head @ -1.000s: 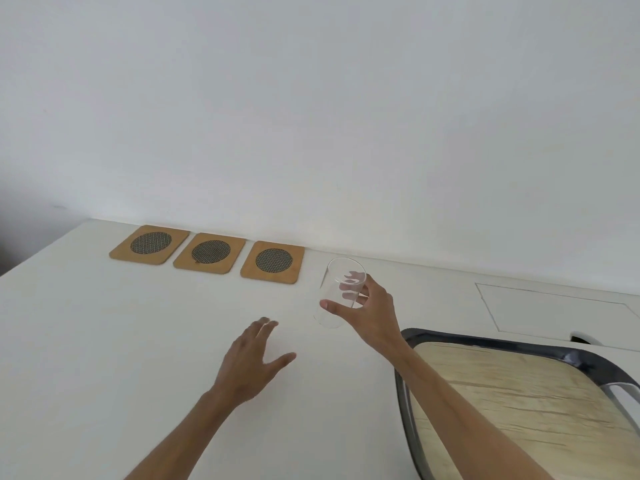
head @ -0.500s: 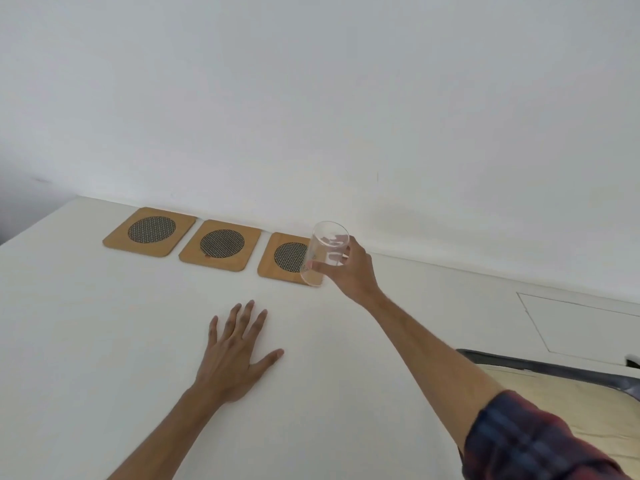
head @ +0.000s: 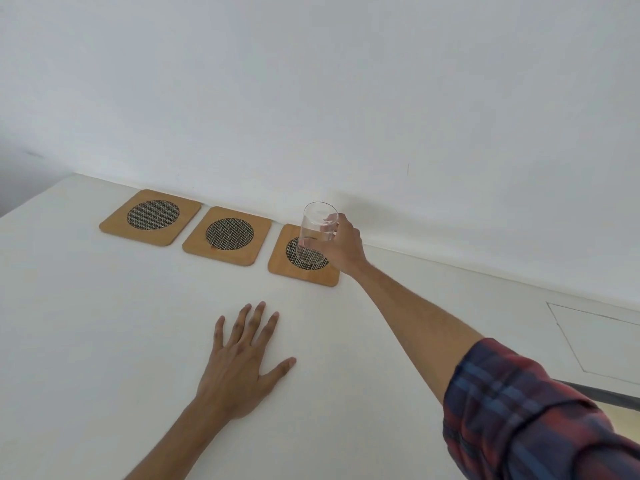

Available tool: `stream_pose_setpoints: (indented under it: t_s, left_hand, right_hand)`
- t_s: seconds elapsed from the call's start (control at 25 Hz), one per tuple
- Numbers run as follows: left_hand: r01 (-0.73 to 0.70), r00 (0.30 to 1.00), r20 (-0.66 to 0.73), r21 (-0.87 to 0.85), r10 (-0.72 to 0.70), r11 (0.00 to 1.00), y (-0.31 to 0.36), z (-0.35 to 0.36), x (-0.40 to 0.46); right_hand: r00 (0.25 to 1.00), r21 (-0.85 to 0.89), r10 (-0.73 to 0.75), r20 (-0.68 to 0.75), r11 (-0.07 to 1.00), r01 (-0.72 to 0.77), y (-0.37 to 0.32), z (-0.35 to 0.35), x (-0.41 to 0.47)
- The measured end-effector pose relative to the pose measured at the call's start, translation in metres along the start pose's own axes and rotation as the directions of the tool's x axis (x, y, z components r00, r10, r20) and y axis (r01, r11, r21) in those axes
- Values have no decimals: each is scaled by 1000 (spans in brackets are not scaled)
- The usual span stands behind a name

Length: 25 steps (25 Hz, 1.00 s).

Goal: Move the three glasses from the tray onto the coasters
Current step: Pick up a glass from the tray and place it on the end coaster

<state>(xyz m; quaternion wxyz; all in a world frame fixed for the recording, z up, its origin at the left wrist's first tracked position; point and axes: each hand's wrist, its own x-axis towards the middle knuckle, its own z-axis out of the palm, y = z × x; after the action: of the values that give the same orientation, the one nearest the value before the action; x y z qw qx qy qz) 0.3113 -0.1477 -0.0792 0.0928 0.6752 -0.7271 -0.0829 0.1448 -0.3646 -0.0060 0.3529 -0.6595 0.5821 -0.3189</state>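
Where it earlier hung short, glass (head: 317, 233) in clasping right hand (head: 341, 245) now over rightmost coaster (head: 304, 258).

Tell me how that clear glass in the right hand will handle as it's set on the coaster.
The glass looks thin-walled and empty, so probably light but fragile. It is tall and narrow, so likely to tip if it lands tilted on the right coaster. Its smooth sides may slip in the right hand.
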Motion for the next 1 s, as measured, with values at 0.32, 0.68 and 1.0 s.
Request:
stream_pose_setpoints:
  t_s: [0.32, 0.68, 1.0]
  left_hand:
    - [4, 1000, -10, 0, -4, 1000, 0, 2, 0]
    - [8, 1000, -13, -17, -8, 1000, 3, -2, -2]
    - [84, 996, -13, 2, -84, 997, 20, -9, -12]
  right_hand:
    - [999, -12, -38, -13, 999, 37, 6, 5, 2]
    - [985, -109, 131, 108, 987, -120, -6, -8, -7]
    - [999, -170, 44, -1, 985, -44, 6, -59, -108]
